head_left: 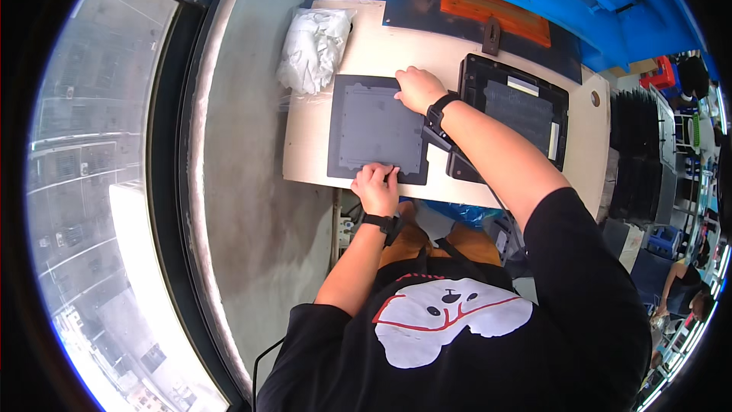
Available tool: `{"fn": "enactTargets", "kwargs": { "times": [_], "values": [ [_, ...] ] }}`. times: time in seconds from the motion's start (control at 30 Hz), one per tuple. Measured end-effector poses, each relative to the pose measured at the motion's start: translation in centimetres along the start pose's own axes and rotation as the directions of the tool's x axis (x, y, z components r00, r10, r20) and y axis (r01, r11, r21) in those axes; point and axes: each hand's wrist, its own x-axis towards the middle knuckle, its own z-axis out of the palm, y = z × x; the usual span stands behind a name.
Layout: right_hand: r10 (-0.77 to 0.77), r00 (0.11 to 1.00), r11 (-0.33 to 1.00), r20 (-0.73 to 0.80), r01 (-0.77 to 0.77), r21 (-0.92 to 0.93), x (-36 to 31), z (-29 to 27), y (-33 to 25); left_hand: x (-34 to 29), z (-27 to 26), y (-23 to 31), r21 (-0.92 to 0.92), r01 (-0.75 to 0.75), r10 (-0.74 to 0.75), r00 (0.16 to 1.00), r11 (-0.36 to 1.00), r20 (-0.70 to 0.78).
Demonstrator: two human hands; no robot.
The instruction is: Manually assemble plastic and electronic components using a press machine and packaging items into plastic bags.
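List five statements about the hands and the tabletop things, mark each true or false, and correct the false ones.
1. The left hand is at the near edge of the dark panel. True.
2. The white plastic-wrapped bundle lies left of the black-rimmed case. True.
3. The right hand is on that case. False: it is at the panel's far edge.
4. The tabletop is bright red. False: it is pale, wood-coloured.
5. Both wrists are bare. False: each wears a black band.
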Motion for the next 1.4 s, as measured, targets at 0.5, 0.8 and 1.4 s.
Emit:
{"fn": "enactTargets", "kwargs": {
  "times": [0.5,0.8,1.4],
  "values": [
    [-0.218,0.943,0.973,-0.251,0.229,0.017,-9.0,-9.9,-3.0,0.2,-10.5,2.6,-0.358,0.034,-0.043,0.999,0.933,-0.019],
    [0.165,0.859,0.986,-0.484,-0.131,0.104,-16.1,-13.7,8.5,15.8,-3.6,9.6,-0.481,-0.313,0.451,0.869,0.819,0.203],
    [0.226,0.823,0.952,-0.521,-0.301,-0.062,0.8,-13.7,34.0,42.2,19.8,16.1,0.179,-0.81,0.793,0.585,0.559,0.172]
  ]
}}
